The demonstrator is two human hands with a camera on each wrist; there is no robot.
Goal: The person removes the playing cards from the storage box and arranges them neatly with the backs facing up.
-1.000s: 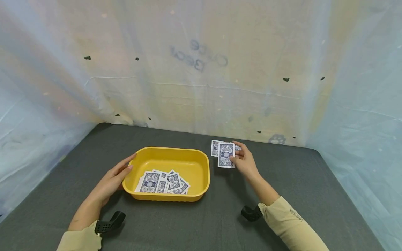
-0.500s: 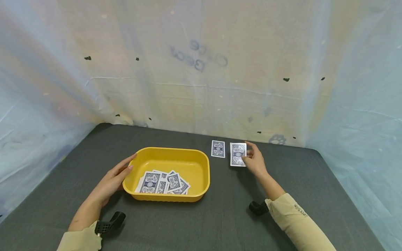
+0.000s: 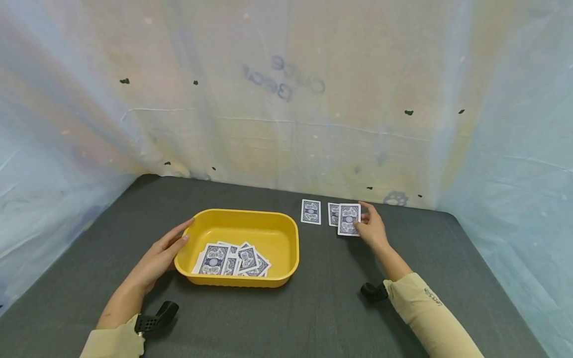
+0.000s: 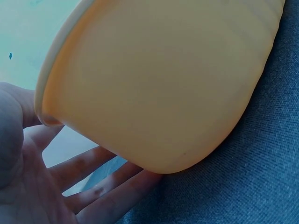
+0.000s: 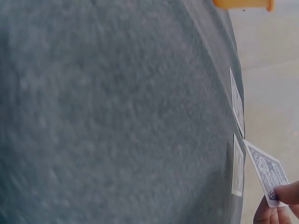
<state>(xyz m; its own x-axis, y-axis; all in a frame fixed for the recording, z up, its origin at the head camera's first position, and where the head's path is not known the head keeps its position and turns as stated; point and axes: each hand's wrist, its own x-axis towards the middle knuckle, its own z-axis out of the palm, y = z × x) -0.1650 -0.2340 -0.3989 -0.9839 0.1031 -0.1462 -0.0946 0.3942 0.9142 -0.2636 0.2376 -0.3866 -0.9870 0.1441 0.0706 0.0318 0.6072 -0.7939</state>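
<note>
My right hand (image 3: 373, 229) pinches a blue-and-white patterned card (image 3: 348, 219) by its right edge, thumb on top. In the right wrist view that card (image 5: 267, 171) is held above the dark cloth. Partly behind it in the head view lies another card (image 3: 333, 214), and a separate card (image 3: 311, 212) lies further left. My left hand (image 3: 156, 259) rests at the left end of a yellow tray (image 3: 293, 248), thumb on the rim; the left wrist view shows its fingers (image 4: 107, 186) spread along the outer wall. Several loosely overlapping cards (image 3: 214, 259) lie inside the tray.
Dark grey cloth (image 3: 286, 323) covers the table. A pale plastic sheet (image 3: 286, 149) with faint writing stands along the back edge, and more sheeting hangs at both sides. Black wrist devices (image 3: 157, 318) sit at both wrists.
My right hand has moved right with its held card. A card now lies on the cloth where the hand was half a second ago. My left hand and the tray have stayed put.
</note>
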